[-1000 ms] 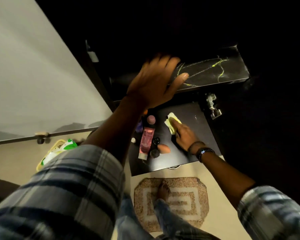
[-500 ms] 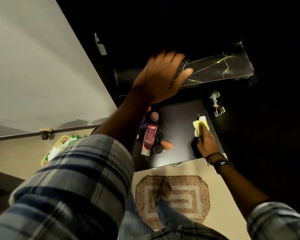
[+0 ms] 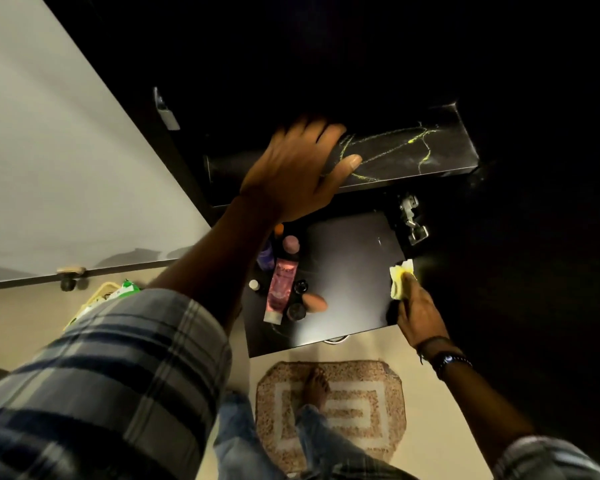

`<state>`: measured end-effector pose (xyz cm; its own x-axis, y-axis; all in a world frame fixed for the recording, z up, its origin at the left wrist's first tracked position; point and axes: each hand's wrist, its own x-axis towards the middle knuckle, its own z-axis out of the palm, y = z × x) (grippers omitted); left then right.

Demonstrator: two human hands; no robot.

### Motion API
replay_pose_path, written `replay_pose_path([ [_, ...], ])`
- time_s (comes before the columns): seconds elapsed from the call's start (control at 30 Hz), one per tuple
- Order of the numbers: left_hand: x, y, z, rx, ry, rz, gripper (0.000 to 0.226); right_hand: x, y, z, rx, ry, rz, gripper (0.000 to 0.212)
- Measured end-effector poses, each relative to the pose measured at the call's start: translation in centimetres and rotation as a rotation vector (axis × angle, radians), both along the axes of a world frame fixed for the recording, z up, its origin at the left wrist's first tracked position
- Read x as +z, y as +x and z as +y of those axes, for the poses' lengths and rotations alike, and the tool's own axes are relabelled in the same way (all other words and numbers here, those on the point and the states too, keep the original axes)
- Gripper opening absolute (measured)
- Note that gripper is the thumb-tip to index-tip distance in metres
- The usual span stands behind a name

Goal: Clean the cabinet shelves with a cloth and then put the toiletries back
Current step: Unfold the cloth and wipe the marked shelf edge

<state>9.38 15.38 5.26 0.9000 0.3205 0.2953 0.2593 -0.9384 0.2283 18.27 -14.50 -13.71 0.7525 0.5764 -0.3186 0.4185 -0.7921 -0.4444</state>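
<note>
My right hand (image 3: 418,315) presses a yellow cloth (image 3: 400,280) against the right edge of the lower dark shelf (image 3: 350,268). My left hand (image 3: 300,168) rests flat, fingers spread, on the front edge of the upper dark shelf (image 3: 413,157), which bears yellow scribble marks. Toiletries cluster on the lower shelf's left side: a pink tube (image 3: 279,289) lying flat, a pink-capped bottle (image 3: 291,244), a purple bottle (image 3: 265,258), small dark jars (image 3: 300,287) and an orange egg-shaped sponge (image 3: 314,301). My left forearm hides part of them.
The open white cabinet door (image 3: 66,161) stands at left with a knob (image 3: 70,271) on its edge. A metal hinge (image 3: 411,220) sits at the cabinet's right side. Below are a patterned floor mat (image 3: 333,410) with my bare foot (image 3: 315,386) and a yellow basket (image 3: 97,299).
My right hand has slid the cloth across the lower shelf from beside the toiletries to its right edge. My left hand stays on the upper shelf.
</note>
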Motion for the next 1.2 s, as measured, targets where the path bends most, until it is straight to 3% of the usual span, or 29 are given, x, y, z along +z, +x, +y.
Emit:
replay_pose_path([
  [0.17,0.1,0.1,0.0,-0.004,-0.009,0.035,0.055,-0.1,3.7,7.7,0.382,0.035,-0.007,0.063],
  [0.27,0.2,0.1,-0.1,0.014,-0.007,0.057,0.056,-0.4,6.4,11.5,0.174,-0.031,-0.073,0.059],
  [0.37,0.2,0.0,-0.3,0.018,-0.003,0.051,0.056,-0.7,6.6,13.6,0.453,-0.013,-0.065,0.068],
  [0.5,0.4,-0.1,-0.4,0.042,0.008,0.034,0.056,-0.7,8.9,15.6,0.070,-0.032,-0.102,0.058],
  [0.63,0.5,-0.1,-0.5,0.052,0.000,0.031,0.055,0.1,6.9,16.5,0.432,0.014,-0.055,0.055],
  [0.77,0.4,-0.1,-0.4,0.052,0.021,0.031,0.056,-0.7,7.2,17.7,0.234,0.077,-0.077,0.054],
  [0.9,0.5,-0.2,-0.6,0.047,0.021,0.021,0.057,0.0,1.3,17.9,0.499,0.083,0.080,0.070],
  [1.0,0.8,-0.2,-0.7,0.044,-0.002,0.046,0.057,-0.5,-1.5,15.8,0.412,0.126,0.097,0.085],
  [1.1,0.8,-0.2,-0.6,0.049,0.003,0.043,0.056,-0.7,-3.3,12.7,0.402,0.046,0.041,0.080],
  [1.2,0.7,-0.2,-0.5,0.046,0.000,0.035,0.055,-0.8,-4.1,9.4,0.433,0.089,-0.001,0.081],
])
